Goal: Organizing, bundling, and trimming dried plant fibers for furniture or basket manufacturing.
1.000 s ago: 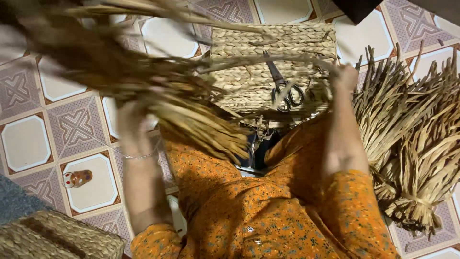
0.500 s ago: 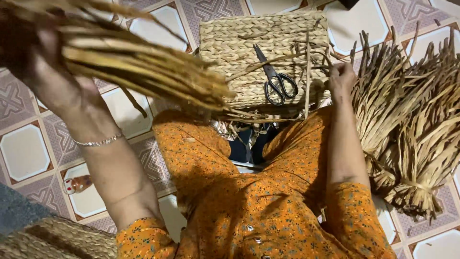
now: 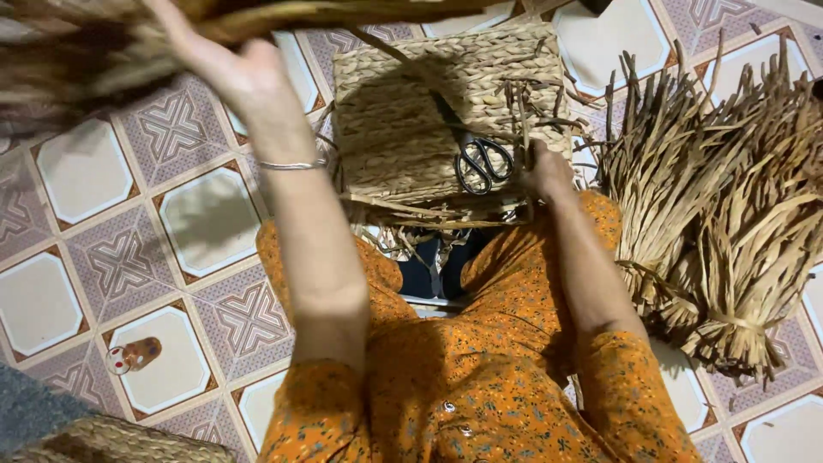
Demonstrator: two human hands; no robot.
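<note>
Near the camera is the person's lap in orange flowered cloth, and both arms go out from it. The left hand (image 3: 227, 64) is lifted high at top left w/ a thin bangle on the wrist; its fingers seem closed around a long bunch of dry straw strands (image 3: 103, 43) that crosses the top of the picture, partly blurred, so how tight the hold is I cannot tell exactly. The right hand (image 3: 544, 171) is lower, resting at the near right edge of the woven mat (image 3: 411, 111), w/ fingers curled at some loose strand ends there; if it really pinches them or only presses, I cannot tell. The mat lies on the patterned tile floor (image 3: 206, 223) just in front of the knees, and black scissors (image 3: 482, 163) lie on it, touching nothing of the hands but just beside the right one. Further right, two tied straw bundles (image 3: 729, 231) lie on the floor, apart from the mat. I judge the step in hand is bringing fresh strands to the weaving, approx. mid-work; the next move calls for lowering the bunch to the mat's open edge while the right hand keeps that edge steady.
</note>
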